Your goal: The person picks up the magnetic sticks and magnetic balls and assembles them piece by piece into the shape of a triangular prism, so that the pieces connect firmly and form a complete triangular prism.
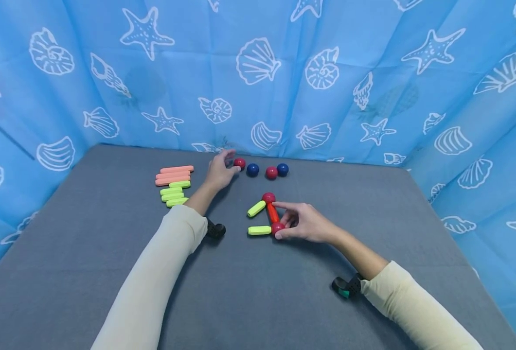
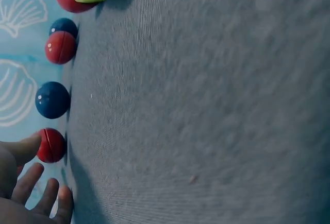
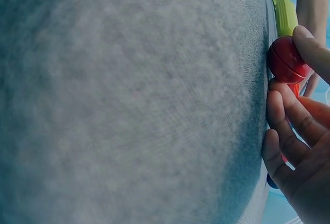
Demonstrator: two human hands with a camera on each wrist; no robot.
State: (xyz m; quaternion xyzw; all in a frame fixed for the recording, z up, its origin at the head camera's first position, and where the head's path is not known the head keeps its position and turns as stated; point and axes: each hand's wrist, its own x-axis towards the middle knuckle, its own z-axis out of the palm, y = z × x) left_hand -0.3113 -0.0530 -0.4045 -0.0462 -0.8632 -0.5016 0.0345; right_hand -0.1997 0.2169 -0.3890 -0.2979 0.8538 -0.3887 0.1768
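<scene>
My left hand [image 1: 221, 171] is at the back of the table beside a red ball [image 1: 239, 163]. In the left wrist view its thumb lies at that ball [image 2: 51, 145], with the other fingers spread and fairly straight. My right hand [image 1: 307, 222] pinches the near red ball [image 1: 277, 228] of a small frame between thumb and fingers, its index finger stretched toward the far red ball [image 1: 268, 197]. A red rod [image 1: 273, 213] links these two balls. One yellow-green rod [image 1: 256, 209] points left from the far ball, another yellow-green rod [image 1: 259, 230] from the near one.
Right of the left hand sit a blue ball [image 1: 252, 169], another red ball [image 1: 271, 172] and a second blue ball [image 1: 282, 169]. Stacked to the left are salmon rods [image 1: 173, 176] and several yellow-green rods [image 1: 172, 197]. A blue curtain [image 1: 258, 97] hangs behind the grey table [image 1: 109, 233].
</scene>
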